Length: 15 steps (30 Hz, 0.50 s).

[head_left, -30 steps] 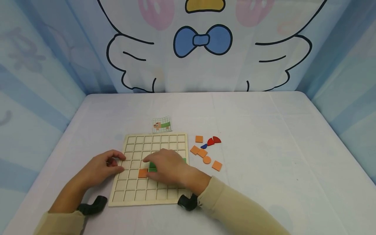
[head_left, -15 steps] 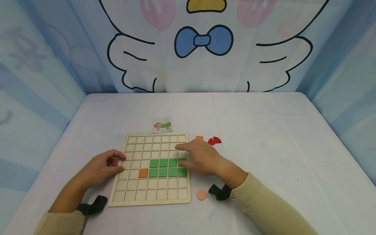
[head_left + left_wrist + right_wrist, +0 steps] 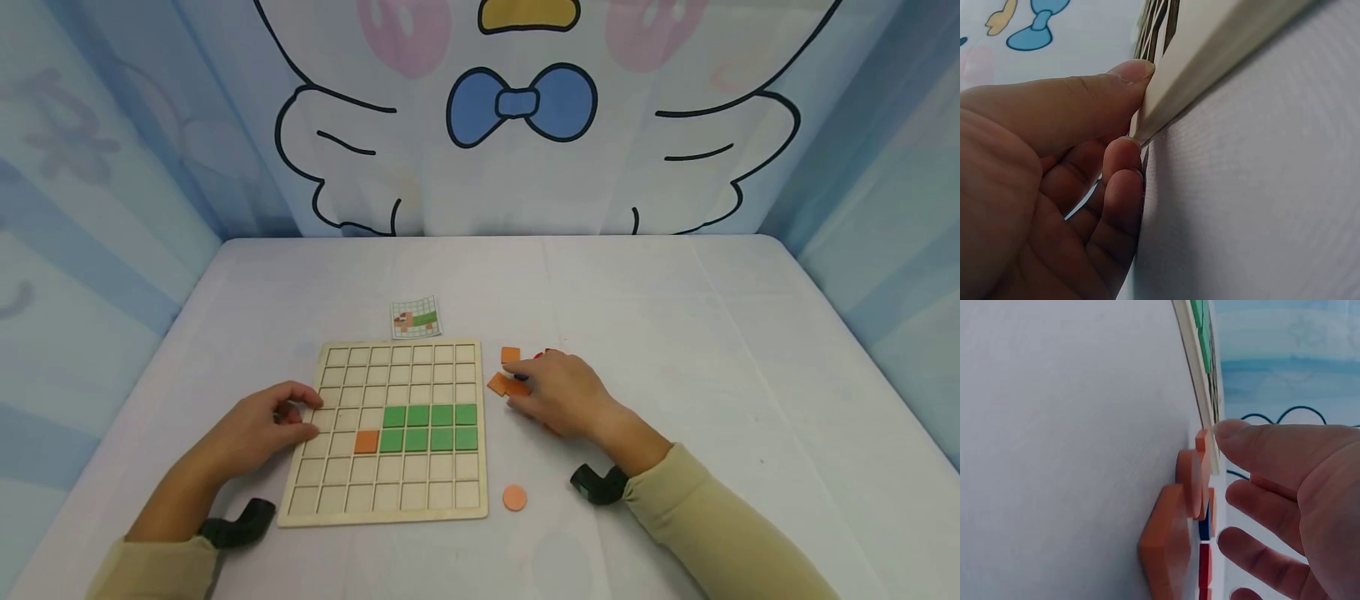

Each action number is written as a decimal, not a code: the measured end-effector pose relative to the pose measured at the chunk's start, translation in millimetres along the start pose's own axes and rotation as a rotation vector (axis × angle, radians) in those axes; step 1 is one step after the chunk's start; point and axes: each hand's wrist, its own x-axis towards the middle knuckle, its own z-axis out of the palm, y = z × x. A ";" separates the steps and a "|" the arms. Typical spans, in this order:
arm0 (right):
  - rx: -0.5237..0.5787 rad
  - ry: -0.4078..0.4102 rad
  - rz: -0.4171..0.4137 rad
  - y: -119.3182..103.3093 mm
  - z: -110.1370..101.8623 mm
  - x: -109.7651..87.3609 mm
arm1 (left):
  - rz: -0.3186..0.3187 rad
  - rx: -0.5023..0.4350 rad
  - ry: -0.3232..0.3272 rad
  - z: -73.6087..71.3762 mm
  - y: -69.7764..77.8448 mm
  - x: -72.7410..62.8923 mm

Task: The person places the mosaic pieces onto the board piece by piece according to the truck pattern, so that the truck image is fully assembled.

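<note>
A wooden grid board (image 3: 330, 501) lies on the table, bearing several green squares (image 3: 416, 427) in two rows and an orange square (image 3: 367, 442) at their left. At the board's left edge, my left hand (image 3: 255, 429) pinches the rim, with the thumb (image 3: 1132, 72) on top and curled fingers (image 3: 1124, 194) against the side. My right hand (image 3: 566, 396) hovers over loose pieces to the right of the board, fingers apart and nothing between them. Below it are orange tiles (image 3: 497, 383), a thick orange piece (image 3: 1169, 544), a blue piece (image 3: 1204, 529) and red pieces (image 3: 1204, 565), partly hidden by the hand in the head view.
Behind the board lies a small picture card (image 3: 416, 317) with a green and orange pattern on a grid. An orange disc (image 3: 514, 497) rests near the board's front right corner. One more orange square (image 3: 510, 355) sits beyond the right hand's fingertips.
My right hand has moved off the board to the right, over the loose pieces, uncovering the green squares and the orange disc. The left hand stays at the board's edge.
</note>
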 end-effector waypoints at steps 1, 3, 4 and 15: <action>-0.005 0.007 0.003 2.0 0.8 -0.2 | 0.000 -0.001 0.001 0.0 0.1 0.0; -0.005 0.026 0.010 4.5 1.4 -0.4 | 0.000 -0.003 0.000 0.0 0.2 0.0; -0.003 0.035 0.017 5.2 1.6 -0.7 | -0.001 -0.004 0.001 0.1 0.2 0.1; -0.026 0.073 0.063 5.5 2.5 -2.0 | -0.002 -0.003 0.003 0.4 -1.3 1.0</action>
